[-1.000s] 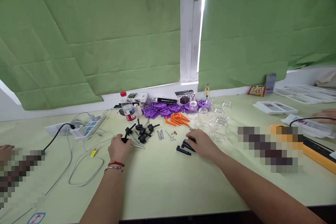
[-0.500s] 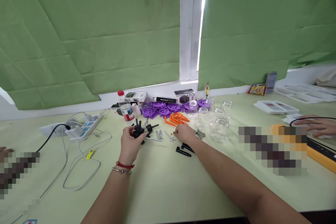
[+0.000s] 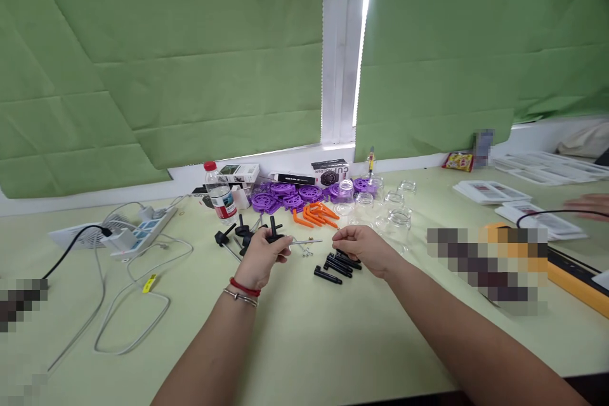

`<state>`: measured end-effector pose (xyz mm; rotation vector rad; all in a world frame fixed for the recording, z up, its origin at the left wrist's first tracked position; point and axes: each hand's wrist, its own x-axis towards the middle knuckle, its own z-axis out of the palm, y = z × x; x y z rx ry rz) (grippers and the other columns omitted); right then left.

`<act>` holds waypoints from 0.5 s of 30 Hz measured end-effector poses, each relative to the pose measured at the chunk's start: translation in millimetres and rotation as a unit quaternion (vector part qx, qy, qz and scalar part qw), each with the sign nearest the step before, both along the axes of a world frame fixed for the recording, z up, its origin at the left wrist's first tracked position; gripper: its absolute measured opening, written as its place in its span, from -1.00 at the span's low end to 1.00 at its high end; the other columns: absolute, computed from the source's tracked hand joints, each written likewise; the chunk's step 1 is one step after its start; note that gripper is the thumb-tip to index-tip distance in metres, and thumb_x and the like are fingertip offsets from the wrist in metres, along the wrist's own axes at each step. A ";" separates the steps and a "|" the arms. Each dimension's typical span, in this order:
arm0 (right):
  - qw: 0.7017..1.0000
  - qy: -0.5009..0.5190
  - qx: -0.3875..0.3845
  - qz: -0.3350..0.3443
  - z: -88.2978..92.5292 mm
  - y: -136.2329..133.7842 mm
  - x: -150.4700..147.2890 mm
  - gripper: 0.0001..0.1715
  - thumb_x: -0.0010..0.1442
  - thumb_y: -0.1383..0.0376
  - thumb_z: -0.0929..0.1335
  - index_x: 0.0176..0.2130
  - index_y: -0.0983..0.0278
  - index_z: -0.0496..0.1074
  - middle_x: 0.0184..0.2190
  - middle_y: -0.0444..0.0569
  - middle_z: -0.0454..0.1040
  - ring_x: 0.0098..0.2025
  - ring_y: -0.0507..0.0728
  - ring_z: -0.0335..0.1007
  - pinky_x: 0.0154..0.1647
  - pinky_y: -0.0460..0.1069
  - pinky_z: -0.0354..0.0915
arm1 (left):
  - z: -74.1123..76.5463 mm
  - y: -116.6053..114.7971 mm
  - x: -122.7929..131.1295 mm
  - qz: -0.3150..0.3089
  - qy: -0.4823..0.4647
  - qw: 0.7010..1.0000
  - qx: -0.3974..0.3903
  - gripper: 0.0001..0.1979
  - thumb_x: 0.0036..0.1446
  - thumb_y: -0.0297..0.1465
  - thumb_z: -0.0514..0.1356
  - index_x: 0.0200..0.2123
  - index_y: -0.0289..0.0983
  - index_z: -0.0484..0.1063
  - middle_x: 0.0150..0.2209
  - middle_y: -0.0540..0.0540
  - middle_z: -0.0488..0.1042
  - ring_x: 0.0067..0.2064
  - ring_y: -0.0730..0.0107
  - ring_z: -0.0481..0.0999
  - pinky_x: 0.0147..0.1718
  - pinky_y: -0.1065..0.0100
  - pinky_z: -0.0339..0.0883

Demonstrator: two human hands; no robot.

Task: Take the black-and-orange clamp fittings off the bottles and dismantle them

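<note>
My left hand (image 3: 264, 259) is closed on a black plastic part with a thin metal rod (image 3: 307, 242) that points to the right. More black parts with metal rods (image 3: 222, 237) lie to the left of this hand. A short gap from the rod's tip, my right hand (image 3: 365, 250) has its thumb and fingers pinched together; whatever sits between them is too small to make out. Below its fingers are several black L-shaped handles (image 3: 328, 276). Tiny metal pieces (image 3: 307, 252) lie between the hands. Orange bent parts (image 3: 314, 214) rest just behind them.
Purple openwork plastic pieces (image 3: 309, 194) and clear glass jars (image 3: 398, 221) stand further back. A red-capped bottle (image 3: 221, 195) is at the left, near a white power strip (image 3: 148, 233) and loose cable. Another person's hand (image 3: 590, 203) shows at the right edge.
My left hand has moved slightly right, bringing the rod across the middle. My right hand has drawn back to the right, away from the small pieces. My view has shifted slightly.
</note>
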<state>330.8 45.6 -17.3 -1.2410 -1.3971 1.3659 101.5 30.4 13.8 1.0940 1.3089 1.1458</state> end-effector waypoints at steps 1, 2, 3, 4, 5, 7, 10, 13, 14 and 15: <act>0.999 0.034 -0.012 -0.001 -2.3 -3.6 3.2 -0.76 -0.11 0.25 0.44 -0.39 0.31 0.42 -0.56 -0.18 0.38 -0.62 -0.09 0.08 -0.61 -0.13 0.00 | -0.3 -2.1 5.2 -0.004 -0.009 1.000 -0.010 -0.61 -0.21 -0.28 0.37 -0.38 -0.26 0.24 -0.53 0.03 0.40 -0.52 0.46 0.41 -0.56 0.42 0.25; 0.998 0.059 -0.017 -0.003 -4.7 -6.3 5.7 -0.75 -0.12 0.25 0.46 -0.39 0.31 0.43 -0.55 -0.18 0.38 -0.61 -0.10 0.09 -0.61 -0.14 0.00 | -1.4 -4.0 9.8 -0.009 -0.019 1.000 -0.017 -0.60 -0.20 -0.29 0.37 -0.36 -0.26 0.24 -0.52 0.03 0.40 -0.52 0.47 0.41 -0.58 0.43 0.23; 0.997 0.077 -0.018 -0.008 -7.1 -8.1 7.6 -0.74 -0.13 0.24 0.46 -0.39 0.31 0.43 -0.54 -0.17 0.39 -0.59 -0.09 0.10 -0.60 -0.14 0.00 | -3.6 -5.9 13.5 -0.015 -0.032 0.999 -0.020 -0.60 -0.19 -0.28 0.36 -0.33 -0.26 0.26 -0.51 0.03 0.40 -0.53 0.48 0.40 -0.60 0.45 0.22; 0.996 0.088 -0.018 -0.009 -9.4 -9.3 8.9 -0.74 -0.12 0.23 0.46 -0.39 0.31 0.43 -0.53 -0.17 0.39 -0.58 -0.09 0.12 -0.58 -0.14 0.01 | -6.8 -7.6 16.4 -0.022 -0.043 0.999 -0.022 -0.61 -0.17 -0.28 0.35 -0.30 -0.26 0.27 -0.51 0.03 0.39 -0.54 0.50 0.39 -0.61 0.46 0.21; 0.995 0.093 -0.017 -0.008 -11.3 -9.9 9.7 -0.74 -0.11 0.23 0.46 -0.39 0.31 0.43 -0.53 -0.17 0.39 -0.56 -0.08 0.14 -0.57 -0.13 0.03 | -10.8 -9.0 18.4 -0.026 -0.051 0.998 -0.020 -0.62 -0.15 -0.27 0.34 -0.29 -0.26 0.29 -0.51 0.04 0.39 -0.55 0.52 0.37 -0.62 0.47 0.20; 0.996 0.090 -0.011 0.003 -14.0 -10.3 10.7 -0.74 -0.09 0.21 0.46 -0.39 0.31 0.43 -0.53 -0.18 0.38 -0.53 -0.07 0.18 -0.52 -0.13 0.08 | -19.9 -10.9 20.2 -0.025 -0.045 0.999 -0.011 -0.66 -0.13 -0.27 0.33 -0.31 -0.28 0.31 -0.53 0.05 0.37 -0.59 0.56 0.33 -0.64 0.49 0.17; 0.997 0.075 0.009 0.020 -15.6 -10.7 11.1 -0.74 -0.06 0.20 0.45 -0.38 0.31 0.44 -0.50 -0.17 0.38 -0.46 -0.04 0.22 -0.42 -0.10 0.14 | -31.0 -11.2 20.0 -0.028 -0.031 0.999 -0.008 -0.70 -0.12 -0.28 0.32 -0.35 -0.29 0.33 -0.56 0.07 0.35 -0.61 0.59 0.30 -0.64 0.50 0.15; 0.997 0.066 0.021 0.023 -16.0 -11.6 10.5 -0.74 -0.05 0.19 0.44 -0.37 0.32 0.44 -0.47 -0.15 0.39 -0.42 -0.02 0.24 -0.38 -0.09 0.16 | -35.3 -9.7 20.7 -0.028 -0.039 0.999 -0.015 -0.70 -0.11 -0.27 0.31 -0.35 -0.29 0.33 -0.55 0.07 0.35 -0.61 0.60 0.29 -0.64 0.49 0.16; 0.997 0.063 0.023 0.021 -16.1 -11.9 10.2 -0.73 -0.04 0.18 0.44 -0.36 0.32 0.44 -0.47 -0.15 0.39 -0.42 -0.02 0.24 -0.38 -0.08 0.16 | -35.7 -9.2 21.3 -0.028 -0.040 0.999 -0.015 -0.70 -0.11 -0.27 0.31 -0.35 -0.29 0.33 -0.54 0.07 0.36 -0.61 0.60 0.29 -0.64 0.49 0.16; 0.998 0.060 0.024 0.019 -16.3 -12.2 10.0 -0.73 -0.04 0.18 0.44 -0.36 0.32 0.43 -0.47 -0.15 0.39 -0.42 -0.01 0.24 -0.38 -0.08 0.17 | -36.0 -8.8 22.0 -0.030 -0.040 0.999 -0.015 -0.70 -0.11 -0.27 0.31 -0.35 -0.29 0.33 -0.54 0.07 0.35 -0.61 0.60 0.29 -0.64 0.49 0.16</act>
